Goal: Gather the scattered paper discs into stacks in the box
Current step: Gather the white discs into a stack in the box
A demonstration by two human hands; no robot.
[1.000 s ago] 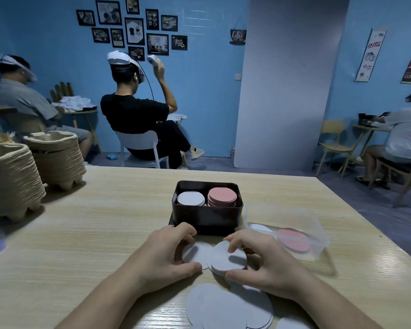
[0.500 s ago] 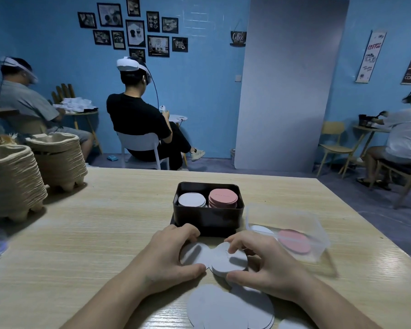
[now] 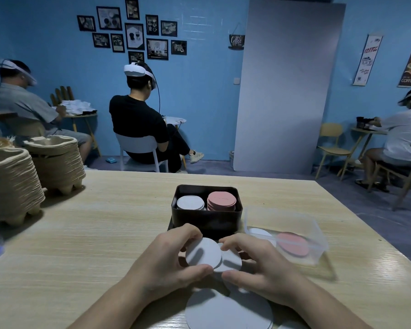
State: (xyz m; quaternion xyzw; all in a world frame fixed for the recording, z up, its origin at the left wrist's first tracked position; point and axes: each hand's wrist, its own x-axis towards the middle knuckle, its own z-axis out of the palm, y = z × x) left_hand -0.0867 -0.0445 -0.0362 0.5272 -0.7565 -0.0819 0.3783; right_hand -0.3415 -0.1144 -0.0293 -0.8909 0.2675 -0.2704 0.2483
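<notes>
1. Since half a second ago the two small white discs have slid together: the disc in the left hand (image 3: 166,260) now overlaps the one under the right hand (image 3: 263,269), where before they lay side by side
2. The left fingers curl over the far rim of the upper white disc (image 3: 203,254) and the thumb presses its near edge, so it is pinched between them and tilted a little
3. The right fingers arch over the lower white disc (image 3: 231,260), the thumb lying at its near edge; whether that disc is lifted off the table cannot be told
4. Below the hands, larger white discs (image 3: 226,312) lie overlapping on the wooden table (image 3: 93,245)
5. Just beyond the fingers stands the black box (image 3: 205,222), holding a white stack (image 3: 190,202) on its left and a pink stack (image 3: 221,200) on its right
6. To the right of the box a clear plastic tub (image 3: 287,236) holds a pink disc (image 3: 292,243) and a white one
</notes>
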